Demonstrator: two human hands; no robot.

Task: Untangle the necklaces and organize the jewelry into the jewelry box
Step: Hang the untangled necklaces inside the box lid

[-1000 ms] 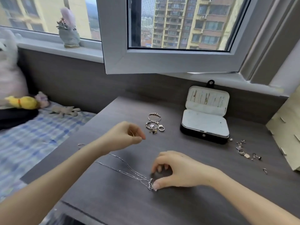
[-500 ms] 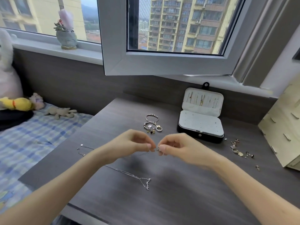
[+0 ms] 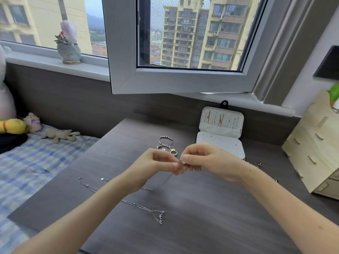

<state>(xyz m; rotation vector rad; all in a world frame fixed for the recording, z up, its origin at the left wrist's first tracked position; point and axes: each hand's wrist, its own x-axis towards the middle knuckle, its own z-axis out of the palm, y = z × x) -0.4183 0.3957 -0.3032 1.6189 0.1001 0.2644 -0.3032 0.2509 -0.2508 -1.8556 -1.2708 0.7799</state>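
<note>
While we pinch it at its small charm, lifted above the table [image 3: 201, 220], the necklace [image 3: 182, 160] trails its chain down onto the wood. Left hand [image 3: 156, 166] and right hand [image 3: 209, 162] meet, fingertips curled tight on it. Second necklace [image 3: 152, 211] lies nearer us. Bracelets [image 3: 165, 142] and the open jewelry box [image 3: 221, 143] sit beyond.

One necklace [image 3: 162, 182] hangs lifted, second necklace [image 3: 145, 208] lies flat, jewelry box [image 3: 221, 143] open.

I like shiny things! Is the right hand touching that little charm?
Touching. The head view shows the right hand pinching the charm between thumb and finger.
</note>
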